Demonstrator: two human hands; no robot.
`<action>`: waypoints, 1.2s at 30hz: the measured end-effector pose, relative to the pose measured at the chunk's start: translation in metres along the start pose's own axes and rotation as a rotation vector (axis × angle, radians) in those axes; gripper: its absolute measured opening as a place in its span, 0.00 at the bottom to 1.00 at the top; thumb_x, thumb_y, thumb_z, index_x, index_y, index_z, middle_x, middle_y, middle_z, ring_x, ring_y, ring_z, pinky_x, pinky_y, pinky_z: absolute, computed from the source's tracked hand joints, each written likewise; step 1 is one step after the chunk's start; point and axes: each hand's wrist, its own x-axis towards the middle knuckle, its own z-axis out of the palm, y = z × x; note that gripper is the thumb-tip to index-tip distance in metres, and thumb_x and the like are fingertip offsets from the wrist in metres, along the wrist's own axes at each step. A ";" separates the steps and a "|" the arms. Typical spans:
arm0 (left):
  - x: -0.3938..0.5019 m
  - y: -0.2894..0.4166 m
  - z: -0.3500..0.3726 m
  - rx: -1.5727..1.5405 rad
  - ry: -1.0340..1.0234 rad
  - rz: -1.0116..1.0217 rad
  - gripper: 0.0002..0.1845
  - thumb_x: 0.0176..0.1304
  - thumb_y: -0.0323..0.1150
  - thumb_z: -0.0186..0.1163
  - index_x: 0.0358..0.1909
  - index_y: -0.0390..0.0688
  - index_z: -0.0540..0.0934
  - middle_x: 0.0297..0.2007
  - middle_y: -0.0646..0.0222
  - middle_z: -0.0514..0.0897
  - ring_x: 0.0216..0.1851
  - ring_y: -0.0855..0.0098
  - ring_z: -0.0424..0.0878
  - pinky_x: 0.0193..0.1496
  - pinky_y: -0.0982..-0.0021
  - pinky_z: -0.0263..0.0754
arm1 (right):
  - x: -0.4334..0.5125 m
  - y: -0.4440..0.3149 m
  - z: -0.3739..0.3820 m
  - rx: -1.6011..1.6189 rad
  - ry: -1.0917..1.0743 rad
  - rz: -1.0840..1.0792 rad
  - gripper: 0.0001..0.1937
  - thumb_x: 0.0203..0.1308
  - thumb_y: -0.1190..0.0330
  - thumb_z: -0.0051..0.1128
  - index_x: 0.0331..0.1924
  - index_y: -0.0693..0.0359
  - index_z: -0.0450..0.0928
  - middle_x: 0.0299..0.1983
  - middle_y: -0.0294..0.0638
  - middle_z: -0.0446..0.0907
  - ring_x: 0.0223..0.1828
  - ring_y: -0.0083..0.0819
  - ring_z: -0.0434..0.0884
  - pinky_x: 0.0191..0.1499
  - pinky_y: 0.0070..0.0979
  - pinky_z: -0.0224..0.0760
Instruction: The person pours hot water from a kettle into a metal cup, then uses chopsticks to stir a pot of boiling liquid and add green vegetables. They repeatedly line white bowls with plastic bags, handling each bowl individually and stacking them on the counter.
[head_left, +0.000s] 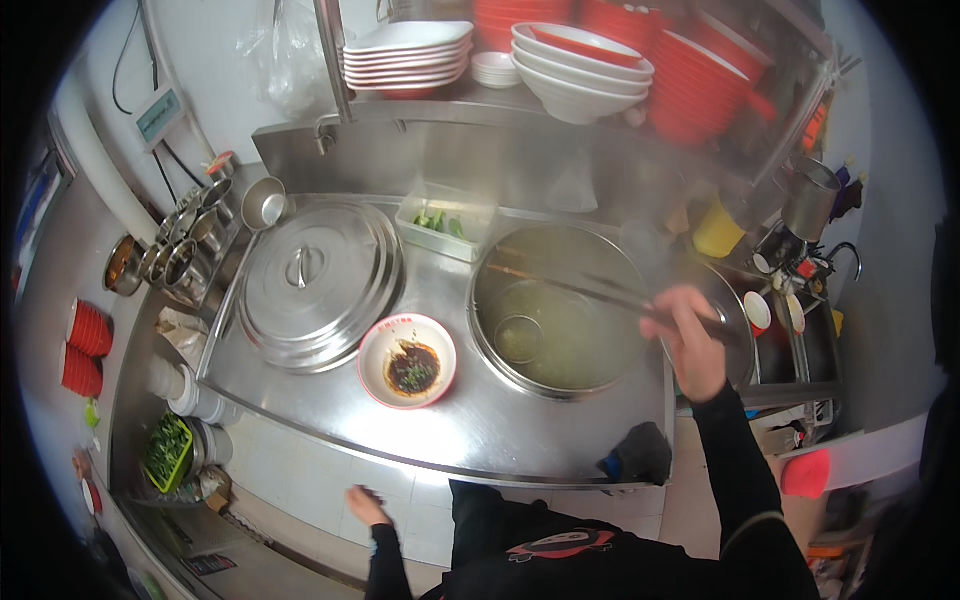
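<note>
My right hand (686, 341) grips a pair of long cooking chopsticks (577, 291), blurred, their tips over the left side of a deep steel pot (574, 390). Steam rises from its cloudy, pale greenish liquid (592, 337). A round strainer or ladle head (517, 337) shows inside the pot at the left. Low in front of the counter, my left hand (366, 506) hangs away from everything; I cannot tell whether its fingers hold something. Left of the pot, a white bowl with a red rim (367, 364) contains dark sauce and chopped greens (412, 369).
A large lidded steel pot (307, 262) stands at the left of the steel counter (360, 420). Behind is a clear container (442, 241) with green vegetables. A dark cloth (641, 454) lies at the front right edge. Stacked bowls (581, 86) fill the shelf above; a sink (776, 352) is right.
</note>
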 end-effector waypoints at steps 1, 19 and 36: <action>0.023 0.032 -0.002 0.092 0.004 0.149 0.13 0.70 0.41 0.46 0.28 0.47 0.66 0.20 0.77 0.65 0.19 0.83 0.61 0.18 0.78 0.57 | 0.025 0.005 0.015 -0.012 -0.034 -0.052 0.11 0.69 0.65 0.45 0.42 0.65 0.72 0.42 0.40 0.73 0.42 0.29 0.77 0.46 0.27 0.74; 0.081 0.147 0.099 1.012 -0.246 0.821 0.08 0.55 0.34 0.56 0.28 0.39 0.78 0.29 0.58 0.78 0.33 0.53 0.76 0.37 0.55 0.70 | 0.241 0.145 0.155 -0.228 0.033 0.228 0.09 0.68 0.65 0.46 0.40 0.61 0.73 0.35 0.39 0.76 0.28 0.23 0.79 0.31 0.19 0.75; 0.081 0.149 0.102 1.066 -0.232 0.863 0.05 0.54 0.31 0.54 0.27 0.40 0.77 0.28 0.58 0.77 0.32 0.53 0.76 0.35 0.54 0.70 | 0.278 0.134 0.129 0.087 0.029 0.403 0.11 0.65 0.71 0.40 0.46 0.63 0.73 0.37 0.41 0.74 0.29 0.30 0.78 0.32 0.21 0.70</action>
